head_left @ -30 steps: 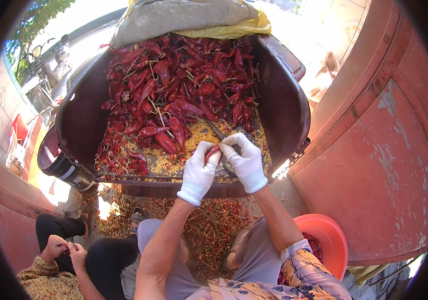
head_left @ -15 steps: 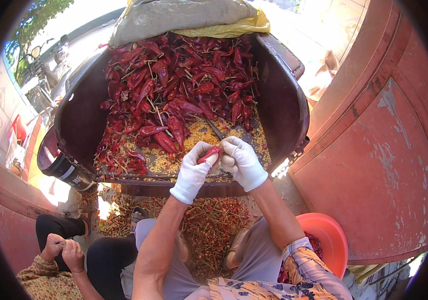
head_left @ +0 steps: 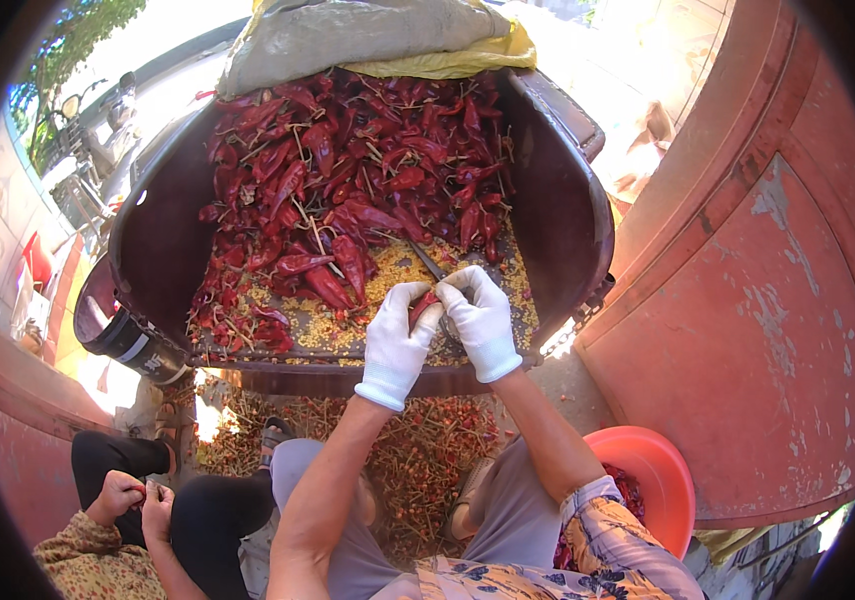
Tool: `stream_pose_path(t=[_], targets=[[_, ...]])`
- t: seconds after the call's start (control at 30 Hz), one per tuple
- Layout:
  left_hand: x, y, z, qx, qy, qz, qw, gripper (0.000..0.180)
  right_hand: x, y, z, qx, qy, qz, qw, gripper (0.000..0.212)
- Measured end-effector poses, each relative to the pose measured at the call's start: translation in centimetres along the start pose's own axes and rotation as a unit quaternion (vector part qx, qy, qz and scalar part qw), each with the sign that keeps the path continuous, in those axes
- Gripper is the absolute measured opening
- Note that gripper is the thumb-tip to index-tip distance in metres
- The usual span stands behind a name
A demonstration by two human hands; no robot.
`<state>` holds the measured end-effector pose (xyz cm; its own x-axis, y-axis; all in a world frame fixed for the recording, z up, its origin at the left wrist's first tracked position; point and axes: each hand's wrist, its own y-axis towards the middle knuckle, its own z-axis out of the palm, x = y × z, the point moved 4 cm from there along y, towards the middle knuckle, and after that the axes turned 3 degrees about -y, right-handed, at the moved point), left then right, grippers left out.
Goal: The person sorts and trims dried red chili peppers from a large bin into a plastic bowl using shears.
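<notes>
In my left hand [head_left: 398,340], gloved in white, a dried red chili pepper [head_left: 424,306] is held between thumb and fingers. My right hand [head_left: 480,322], also gloved, is closed in a pinch right beside the pepper's end; what its fingertips grip is hidden. Both hands are over the near part of a large dark metal bin [head_left: 573,200]. Just beyond my right fingertips, a slim dark tool [head_left: 426,260] slants over the yellow seeds [head_left: 403,275]; its near end is hidden by the hand. A big heap of dried red chilies [head_left: 348,180] fills the bin's far part.
A grey and yellow sack [head_left: 368,40] covers the bin's far edge. Stems and scraps [head_left: 428,450] litter the ground between my feet. An orange-red basin [head_left: 673,480] with chilies stands by my right leg. Another person's hands [head_left: 138,500] work at lower left. A red metal panel [head_left: 728,350] rises at right.
My hands have shifted slightly and turned, the right fingers now closer over the pepper, so less of it shows. At lower left, the other person's hands have moved a little to the right.
</notes>
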<state>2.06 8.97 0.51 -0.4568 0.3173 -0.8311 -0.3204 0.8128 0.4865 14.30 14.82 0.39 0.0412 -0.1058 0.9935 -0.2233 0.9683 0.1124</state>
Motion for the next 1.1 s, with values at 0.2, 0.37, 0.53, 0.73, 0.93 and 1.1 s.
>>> stream_pose_path(t=[0.2, 0.37, 0.53, 0.73, 0.93, 1.1], targets=[[1.5, -0.1, 0.4, 0.016, -0.214, -0.168, 0.962, 0.013, 0.2, -0.3, 0.5, -0.012, -0.022, -0.070, 0.997, 0.008], [1.5, 0.0, -0.2, 0.067, -0.370, -0.263, 0.888, 0.009, 0.2, -0.5, 0.4, 0.073, 0.108, 0.078, 0.988, 0.010], [2.0, -0.1, 0.0, 0.083, -0.439, -0.272, 0.852, 0.007, -1.1, -0.1, 0.9, 0.152, 0.350, 0.167, 0.909, 0.008], [2.2, -0.2, 1.1, 0.067, -0.604, -0.257, 0.751, 0.007, -3.4, 0.7, 1.6, 0.216, 0.548, 0.219, 0.778, 0.009], [3.3, 1.7, -2.6, -0.107, -0.535, -0.318, 0.775, 0.014, 1.7, -1.2, -0.4, 0.362, 0.011, 0.153, 0.919, 0.016], [3.6, 1.2, -2.8, -0.061, -0.490, -0.300, 0.816, 0.035, 1.0, 0.9, -1.6, 0.101, -0.228, -0.100, 0.963, 0.020]])
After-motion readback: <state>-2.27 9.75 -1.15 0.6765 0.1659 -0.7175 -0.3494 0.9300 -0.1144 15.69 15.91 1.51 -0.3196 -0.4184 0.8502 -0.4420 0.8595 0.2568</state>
